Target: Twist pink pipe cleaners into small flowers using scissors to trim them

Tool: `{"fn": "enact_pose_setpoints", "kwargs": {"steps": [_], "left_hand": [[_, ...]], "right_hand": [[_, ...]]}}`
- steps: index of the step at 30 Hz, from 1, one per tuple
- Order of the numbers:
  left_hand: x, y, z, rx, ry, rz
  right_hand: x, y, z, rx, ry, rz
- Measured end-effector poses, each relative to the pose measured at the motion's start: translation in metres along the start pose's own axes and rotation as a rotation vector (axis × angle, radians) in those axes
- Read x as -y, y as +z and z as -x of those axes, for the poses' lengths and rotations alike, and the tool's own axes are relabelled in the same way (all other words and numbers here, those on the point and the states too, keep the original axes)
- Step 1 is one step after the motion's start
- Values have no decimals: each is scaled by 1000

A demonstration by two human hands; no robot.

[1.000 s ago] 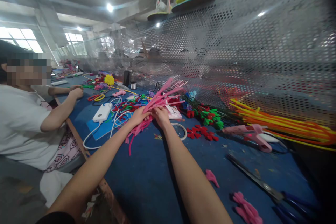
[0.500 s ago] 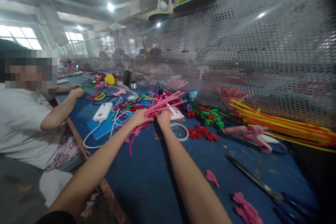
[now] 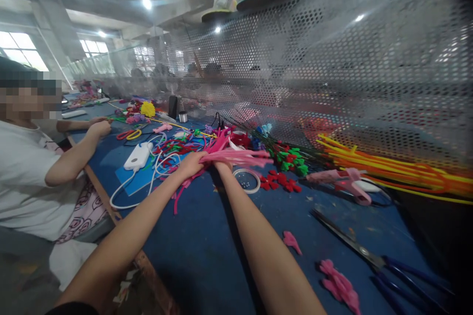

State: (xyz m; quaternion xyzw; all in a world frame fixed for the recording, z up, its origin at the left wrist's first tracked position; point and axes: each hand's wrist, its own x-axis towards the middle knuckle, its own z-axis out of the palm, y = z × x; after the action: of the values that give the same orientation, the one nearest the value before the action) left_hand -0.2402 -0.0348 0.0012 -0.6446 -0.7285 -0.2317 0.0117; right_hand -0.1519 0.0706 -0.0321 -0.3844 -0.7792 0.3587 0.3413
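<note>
Both hands (image 3: 207,161) grip pink pipe cleaners (image 3: 242,156)

Right hand (image 3: 222,166) mostly hidden under pink pipe cleaners (image 3: 240,156) (motion-blurred).

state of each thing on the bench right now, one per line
left hand: closed on the pink stems
right hand: at the bundle, grip hidden
pink stems: bunched, lifted, pointing right
scissors: lying flat, blades shut
glue gun: lying on its side
tape ring: flat on the bench
</note>
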Motion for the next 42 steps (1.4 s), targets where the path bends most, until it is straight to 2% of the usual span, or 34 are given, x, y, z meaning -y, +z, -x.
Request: {"fn": "enact_pose_setpoints", "kwargs": {"steps": [4,8,14,19,22,26,28,31,34,36,38,40,42], "left_hand": [[-1,2,0,-39,-58,-5],[-1,2,-2,-73,-100,0],[1,3,-6,-62,-103,11],[0,3,-4,-3,-76,-17],[-2,0,-1,51,-55,-55],[-5,-1,1,84,-34,-90],[-6,-1,1,94,-17,-106],[-7,0,1,108,29,-126],[-8,0,0,127,79,-147],[-10,-1,0,135,98,-165],[-12,-2,0,136,105,-182],[-14,-3,0,131,99,-196],[-15,-4,-1,123,80,-200]], "right_hand": [[-3,-2,-4,77,111,-253],[-2,-1,0,184,158,-507],[8,-3,6,250,87,-788],[15,-5,15,240,4,-879],[18,-3,17,180,-23,-873],[33,-12,10,-58,-25,-874],[51,-31,6,-166,-24,-891],[89,-83,8,-273,-61,-918],[131,-153,31,-399,-346,-778],[150,-197,55,-435,-588,-393],[152,-235,80,-450,-718,182],[132,-266,103,-418,-735,663],[90,-291,123,-286,-680,896]]}}
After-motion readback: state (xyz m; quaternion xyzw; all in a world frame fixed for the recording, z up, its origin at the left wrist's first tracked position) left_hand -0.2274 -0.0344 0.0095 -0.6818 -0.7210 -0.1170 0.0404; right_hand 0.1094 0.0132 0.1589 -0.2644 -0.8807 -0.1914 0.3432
